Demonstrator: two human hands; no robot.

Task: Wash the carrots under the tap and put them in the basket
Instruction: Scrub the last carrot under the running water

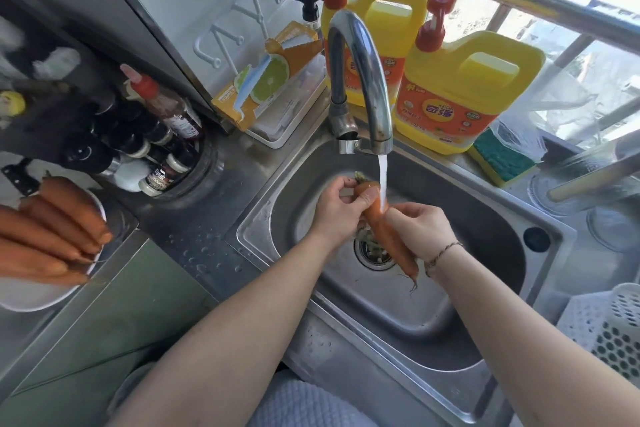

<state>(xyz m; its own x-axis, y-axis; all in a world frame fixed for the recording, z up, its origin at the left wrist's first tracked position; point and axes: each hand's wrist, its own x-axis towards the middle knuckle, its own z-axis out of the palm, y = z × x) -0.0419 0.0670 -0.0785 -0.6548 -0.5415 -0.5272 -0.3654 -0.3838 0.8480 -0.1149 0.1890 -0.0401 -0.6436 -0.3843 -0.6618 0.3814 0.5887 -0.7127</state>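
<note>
Both hands hold one carrot [384, 232] over the sink [485, 315], right under the tap [360, 80]. Water [382, 180] runs down onto the fat top end of the carrot. The left hand [341, 206] has its fingers curled round that top end, with the thumb pressed on it. The right hand [420, 227] has its fingers wrapped round the middle, and the thin root tip pokes out at 6 o'clock. More carrots [52, 232] lie piled on a white plate [31, 295] on the counter [194, 229], far off at 9 o'clock. A white basket [613, 329] with holes sits at 4 o'clock from the sink. Two yellow soap jugs [460, 94] stand behind the tap at 12 o'clock.
</note>
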